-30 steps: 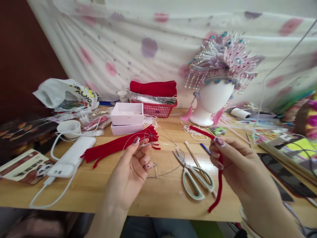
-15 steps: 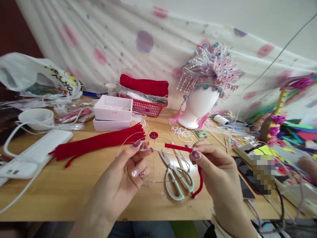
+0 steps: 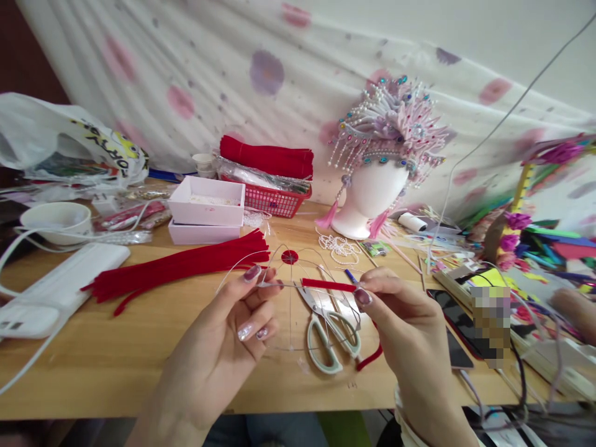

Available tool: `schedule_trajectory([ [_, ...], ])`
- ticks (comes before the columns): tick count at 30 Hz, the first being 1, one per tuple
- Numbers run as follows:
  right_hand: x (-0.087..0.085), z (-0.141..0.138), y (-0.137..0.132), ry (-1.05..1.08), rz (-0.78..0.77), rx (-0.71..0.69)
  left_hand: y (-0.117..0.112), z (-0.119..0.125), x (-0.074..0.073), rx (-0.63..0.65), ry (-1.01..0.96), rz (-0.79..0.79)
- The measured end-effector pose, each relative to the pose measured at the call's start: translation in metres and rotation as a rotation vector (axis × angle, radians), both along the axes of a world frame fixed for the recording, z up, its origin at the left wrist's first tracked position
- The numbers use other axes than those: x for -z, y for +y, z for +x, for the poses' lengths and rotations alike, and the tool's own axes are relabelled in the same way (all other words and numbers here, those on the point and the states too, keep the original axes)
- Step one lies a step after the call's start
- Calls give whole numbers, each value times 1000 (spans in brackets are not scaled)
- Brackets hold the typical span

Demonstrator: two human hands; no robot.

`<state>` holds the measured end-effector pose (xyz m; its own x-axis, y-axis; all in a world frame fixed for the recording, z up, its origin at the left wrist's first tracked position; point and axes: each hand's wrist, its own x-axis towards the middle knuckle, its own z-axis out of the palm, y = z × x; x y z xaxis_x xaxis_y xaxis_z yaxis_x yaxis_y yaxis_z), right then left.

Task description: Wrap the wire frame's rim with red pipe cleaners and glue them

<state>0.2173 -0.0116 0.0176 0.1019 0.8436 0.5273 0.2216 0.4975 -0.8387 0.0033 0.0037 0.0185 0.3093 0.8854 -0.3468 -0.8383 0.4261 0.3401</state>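
My left hand [image 3: 218,341] pinches a thin wire frame [image 3: 291,304] between thumb and forefinger, its other fingers loosely curled. The frame has a domed shape of curved wires, with a small red disc [image 3: 289,257] where they meet. A red fuzzy pipe cleaner [image 3: 328,285] is pinched in my right hand [image 3: 410,335]. Its straight end points left along the wire; whether it touches the wire I cannot tell. The tail hangs below my right hand and curves toward the table. Behind the wires lie scissors [image 3: 320,308] with pale green handles.
A bundle of red pipe cleaners [image 3: 186,267] lies left, beside a white power bank [image 3: 69,285]. White boxes [image 3: 207,205] and a red basket [image 3: 274,202] stand behind. A white foam head [image 3: 375,192] wears a beaded headdress. Phones [image 3: 459,323] lie right; another person's hand [image 3: 575,313] shows far right.
My right hand has brought the pipe cleaner slightly left, its free end now nearer my left fingers and level along the wire. My left hand keeps its pinch.
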Motion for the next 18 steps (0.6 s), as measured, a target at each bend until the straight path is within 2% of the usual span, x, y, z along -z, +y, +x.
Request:
schedule_trajectory([
  [7, -2, -1, -2, 10, -16, 4, -1, 1, -2, -11, 10, 6],
  [18, -3, -2, -4, -22, -29, -26, -1, 1, 3, 10, 5, 47],
])
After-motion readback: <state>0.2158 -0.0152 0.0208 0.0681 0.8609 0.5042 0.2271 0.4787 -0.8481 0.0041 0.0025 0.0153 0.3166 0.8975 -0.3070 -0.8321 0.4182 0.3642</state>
